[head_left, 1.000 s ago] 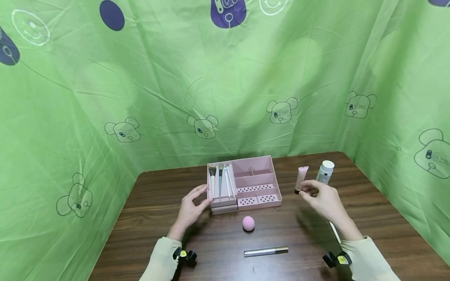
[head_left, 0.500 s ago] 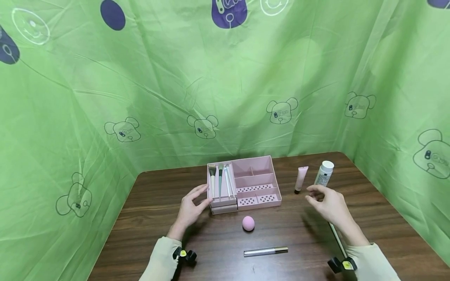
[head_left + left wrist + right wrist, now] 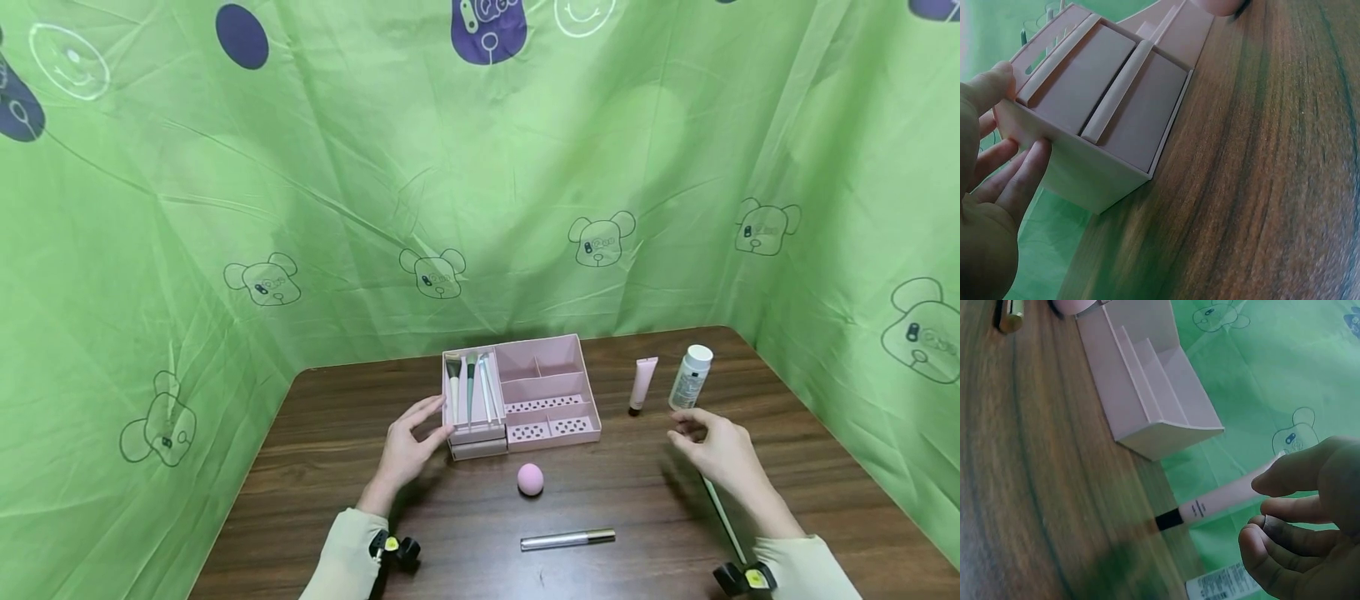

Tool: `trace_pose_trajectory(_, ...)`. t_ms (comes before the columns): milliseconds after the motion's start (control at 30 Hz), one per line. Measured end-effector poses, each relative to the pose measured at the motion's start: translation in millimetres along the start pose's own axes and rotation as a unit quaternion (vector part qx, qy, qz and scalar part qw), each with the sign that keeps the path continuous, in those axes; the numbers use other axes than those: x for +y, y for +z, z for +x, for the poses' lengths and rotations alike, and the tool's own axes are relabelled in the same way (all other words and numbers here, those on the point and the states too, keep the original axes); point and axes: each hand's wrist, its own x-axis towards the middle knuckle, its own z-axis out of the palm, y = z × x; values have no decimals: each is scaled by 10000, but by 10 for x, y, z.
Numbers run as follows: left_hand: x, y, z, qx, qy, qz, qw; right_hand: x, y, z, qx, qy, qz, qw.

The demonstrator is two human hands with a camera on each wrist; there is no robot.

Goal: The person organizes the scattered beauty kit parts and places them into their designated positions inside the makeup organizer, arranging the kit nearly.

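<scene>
My left hand (image 3: 405, 450) touches the left side of a pink cosmetics organizer (image 3: 543, 385), thumb at its top front corner and fingers along the side wall (image 3: 1079, 169). Makeup brushes (image 3: 470, 387) lie in the organizer's left top section, above two drawers (image 3: 1144, 109). Over the table at the right is my right hand (image 3: 720, 454), fingers loosely bent and holding nothing. Just beyond its fingertips a white-capped bottle (image 3: 689, 382) stands upright. A pink squeeze tube (image 3: 642, 383) stands on its black cap, left of the bottle; the right wrist view shows it apart from the fingers.
A pink ball (image 3: 530, 479) lies in front of the organizer. Nearer me is a slim silver tube (image 3: 567, 540) with a gold end. A thin pale stick (image 3: 722, 518) lies beside the right forearm. Green printed cloth (image 3: 480, 208) hangs around the wooden table (image 3: 322, 467).
My right hand has drawn away from the pink tube, moving right and toward me to the front of the bottle. The tube stays standing. The left hand has not moved.
</scene>
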Motion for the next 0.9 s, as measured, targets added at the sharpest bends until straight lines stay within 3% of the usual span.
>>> trace_pose_trajectory(233,-15,4,0,12,125,4,9999,128,-46,-42,-141,193,-115,9996)
trace_pose_trajectory(900,22,-7,0,-75,-225,-67,9997,376,-53,-140,-510,356,-313,9976)
